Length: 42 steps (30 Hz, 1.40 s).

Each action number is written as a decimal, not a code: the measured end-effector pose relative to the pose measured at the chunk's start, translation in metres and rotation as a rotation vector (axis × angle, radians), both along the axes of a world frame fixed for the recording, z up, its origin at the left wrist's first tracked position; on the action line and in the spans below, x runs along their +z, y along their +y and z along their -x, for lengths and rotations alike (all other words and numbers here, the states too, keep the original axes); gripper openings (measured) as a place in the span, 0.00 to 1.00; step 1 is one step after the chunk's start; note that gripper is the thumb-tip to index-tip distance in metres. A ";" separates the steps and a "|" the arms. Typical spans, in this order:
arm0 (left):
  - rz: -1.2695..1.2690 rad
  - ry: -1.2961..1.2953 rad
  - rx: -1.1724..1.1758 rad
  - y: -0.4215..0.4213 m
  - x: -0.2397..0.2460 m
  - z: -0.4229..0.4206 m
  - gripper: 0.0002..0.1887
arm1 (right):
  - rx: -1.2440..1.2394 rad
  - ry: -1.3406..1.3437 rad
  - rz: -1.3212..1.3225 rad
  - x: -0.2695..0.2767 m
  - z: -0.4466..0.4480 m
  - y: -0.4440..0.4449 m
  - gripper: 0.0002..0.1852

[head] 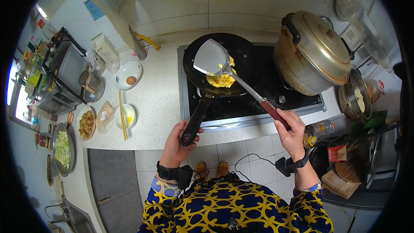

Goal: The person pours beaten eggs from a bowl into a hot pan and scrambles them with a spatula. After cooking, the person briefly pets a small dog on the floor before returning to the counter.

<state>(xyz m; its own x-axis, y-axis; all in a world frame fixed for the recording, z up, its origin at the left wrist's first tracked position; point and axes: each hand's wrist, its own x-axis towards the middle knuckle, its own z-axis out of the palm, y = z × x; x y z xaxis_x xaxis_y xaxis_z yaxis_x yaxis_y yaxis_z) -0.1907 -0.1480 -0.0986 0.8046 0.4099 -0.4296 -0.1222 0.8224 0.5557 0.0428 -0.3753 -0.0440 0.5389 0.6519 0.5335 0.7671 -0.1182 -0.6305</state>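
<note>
My left hand holds the black handle of a dark frying pan from below, fingertips showing along its right side. The pan sits on the left part of a black glass hob. In my right hand is the red-brown grip of a metal wok spatula. Its broad blade is over the pan and partly hides the yellow cooked egg there. Whether the blade touches the pan bottom, I cannot tell.
Right of the pan stands a large lidded aluminium pot. On the left counter are a plate with a brown egg, a small bowl with chopsticks across it, a plate of browned food and a metal basin of chopped greens.
</note>
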 end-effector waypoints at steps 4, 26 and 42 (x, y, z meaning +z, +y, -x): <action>-0.005 -0.001 -0.005 -0.001 0.001 0.000 0.24 | -0.005 -0.012 -0.020 -0.003 0.002 -0.002 0.16; -0.038 0.038 -0.043 0.002 -0.001 0.008 0.24 | -0.187 0.472 -0.160 -0.025 -0.001 0.006 0.15; 0.076 0.150 -0.085 -0.011 -0.039 0.040 0.22 | -0.097 1.116 -0.093 0.001 0.025 0.048 0.14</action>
<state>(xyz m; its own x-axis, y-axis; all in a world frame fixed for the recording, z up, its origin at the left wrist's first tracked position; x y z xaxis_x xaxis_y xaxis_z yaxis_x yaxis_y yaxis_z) -0.2303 -0.1592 -0.1372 0.7596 0.3051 -0.5744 0.0285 0.8667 0.4980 0.0180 -0.3269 -0.0426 0.7914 0.5642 -0.2351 -0.2422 -0.0637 -0.9681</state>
